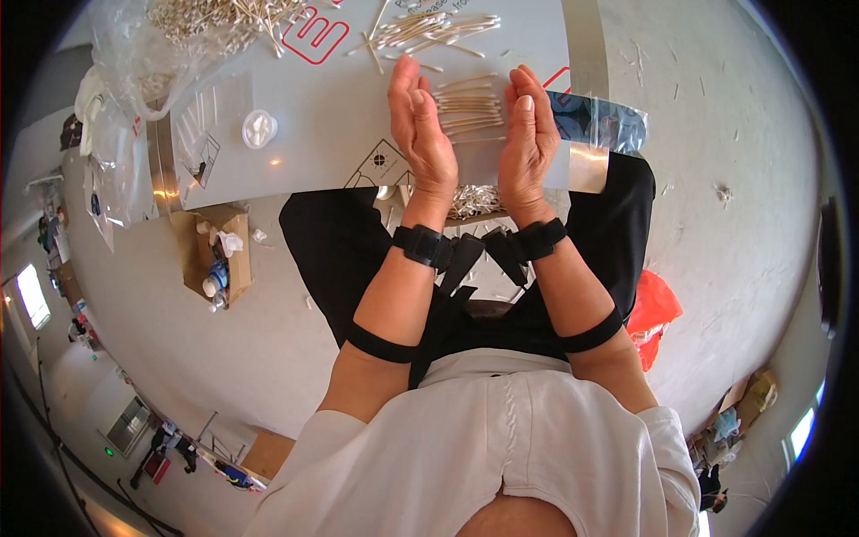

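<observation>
A row of cotton swabs (471, 109) lies side by side on the grey tabletop (331, 116), their sticks running roughly left to right. My left hand (423, 134) stands on edge at the row's left end, fingers stretched out. At the opposite end, my right hand (530, 134) is held the same way, palm facing in. The swabs lie between the two palms, with neither hand gripping them; whether the palms touch the tips is hard to tell. Beyond my fingertips is a loose, criss-crossed heap of swabs (434, 32).
A clear plastic bag (134, 54) with a big swab pile (224, 16) occupies the far left. Nearer sits a small white tub (259, 130). A dark blue film packet (598, 123) overhangs the right edge. Below are a swab-filled box (476, 202), a cardboard box (191, 255) and a red bag (655, 311).
</observation>
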Available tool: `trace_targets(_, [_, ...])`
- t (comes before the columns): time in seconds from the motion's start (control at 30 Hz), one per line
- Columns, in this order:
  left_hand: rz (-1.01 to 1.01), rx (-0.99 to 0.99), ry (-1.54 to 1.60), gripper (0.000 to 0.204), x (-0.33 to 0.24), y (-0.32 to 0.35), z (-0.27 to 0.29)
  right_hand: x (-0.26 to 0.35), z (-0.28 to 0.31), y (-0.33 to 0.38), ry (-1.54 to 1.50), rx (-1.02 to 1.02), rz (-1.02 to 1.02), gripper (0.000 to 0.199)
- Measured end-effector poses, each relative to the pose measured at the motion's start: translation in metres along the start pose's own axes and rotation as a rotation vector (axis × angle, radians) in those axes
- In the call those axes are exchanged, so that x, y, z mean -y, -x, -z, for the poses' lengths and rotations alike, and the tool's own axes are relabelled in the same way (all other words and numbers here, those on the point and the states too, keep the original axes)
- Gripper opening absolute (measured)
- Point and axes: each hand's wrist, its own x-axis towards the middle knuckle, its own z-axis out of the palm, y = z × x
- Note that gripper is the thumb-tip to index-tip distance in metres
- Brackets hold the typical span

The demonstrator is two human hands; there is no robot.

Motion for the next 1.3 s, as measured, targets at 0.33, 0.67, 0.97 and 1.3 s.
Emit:
trace_targets(0.33, [0.001, 0.064, 0.074, 0.057, 0.01, -0.015, 0.0, -0.009, -0.001, -0.024, 0.075, 0.1, 0.042, 0.041])
trace_targets(0.67, [-0.003, 0.068, 0.055, 0.056, 0.008, -0.015, -0.002, -0.012, 0.004, -0.045, 0.202, 0.053, 0.157, 0.036])
trace_targets(0.97, [0.025, 0.089, 0.014, 0.057, 0.008, -0.017, -0.002, 0.002, 0.007, -0.038, 0.474, 0.235, 0.204, 0.032])
trace_targets(1.3, [-0.012, 0.116, -0.05, 0.051, 0.008, -0.014, -0.005, -0.004, 0.001, -0.008, 0.265, 0.118, 0.097, 0.037])
